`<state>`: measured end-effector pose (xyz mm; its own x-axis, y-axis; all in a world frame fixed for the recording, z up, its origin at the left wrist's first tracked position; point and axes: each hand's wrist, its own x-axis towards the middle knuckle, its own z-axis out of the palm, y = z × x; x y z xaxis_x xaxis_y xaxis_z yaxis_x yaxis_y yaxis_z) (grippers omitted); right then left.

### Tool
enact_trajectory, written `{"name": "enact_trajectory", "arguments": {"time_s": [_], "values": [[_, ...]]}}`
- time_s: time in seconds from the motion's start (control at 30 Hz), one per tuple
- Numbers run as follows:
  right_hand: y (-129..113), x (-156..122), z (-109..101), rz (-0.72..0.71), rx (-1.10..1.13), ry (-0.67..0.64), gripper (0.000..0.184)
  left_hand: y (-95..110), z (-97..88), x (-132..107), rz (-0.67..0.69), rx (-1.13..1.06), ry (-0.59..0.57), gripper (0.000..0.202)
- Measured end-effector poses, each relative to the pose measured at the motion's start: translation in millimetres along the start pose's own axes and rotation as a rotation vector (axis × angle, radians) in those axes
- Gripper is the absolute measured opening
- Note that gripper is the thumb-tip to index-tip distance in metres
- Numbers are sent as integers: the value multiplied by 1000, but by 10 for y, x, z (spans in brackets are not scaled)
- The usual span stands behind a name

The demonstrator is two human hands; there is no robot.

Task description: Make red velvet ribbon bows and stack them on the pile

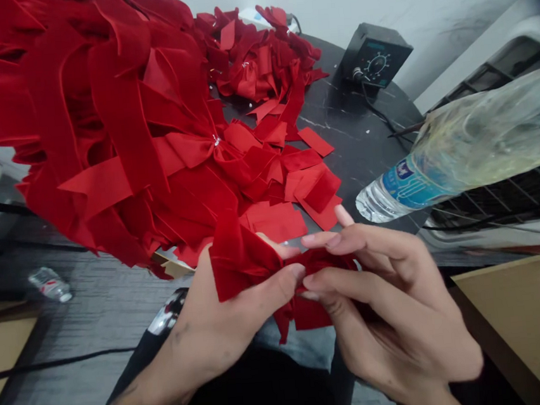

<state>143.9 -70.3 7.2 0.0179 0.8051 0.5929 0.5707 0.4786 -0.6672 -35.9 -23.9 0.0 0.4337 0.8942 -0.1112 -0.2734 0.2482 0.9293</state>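
Observation:
A red velvet bow (241, 256) is pinched at its middle between my two hands, above my lap. My left hand (228, 321) is closed on the bow's left side, its thumb pressed near the gathered centre. With thumb and fingertips, my right hand (394, 299) grips the bow at the centre and right; whether something small is between those fingertips is hidden. Ribbon tails hang below the fingers. Just beyond my hands lies a large heap of red velvet ribbon (126, 101), with cut red pieces (272, 221) spread at its right edge.
Finished-looking red bows (257, 70) pile at the back of the dark marbled table (322, 105). A black dial box (373, 59) with a cord stands at the back right. To the right, a large water bottle (421, 181) stands near a black rack. A small bottle (48, 284) lies on the floor.

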Motion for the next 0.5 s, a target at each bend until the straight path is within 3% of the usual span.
{"name": "enact_trajectory", "arguments": {"time_s": [0.2,0.43,0.5], "values": [[6,31,44,146,185,32,22,117,37,-7,82,126,16,14],[66,66,30,284,321,-8,18,60,-165,58,273,210,-131,26],[94,58,54,350,383,-20,21,63,-214,56,261,268,-146,31]]}}
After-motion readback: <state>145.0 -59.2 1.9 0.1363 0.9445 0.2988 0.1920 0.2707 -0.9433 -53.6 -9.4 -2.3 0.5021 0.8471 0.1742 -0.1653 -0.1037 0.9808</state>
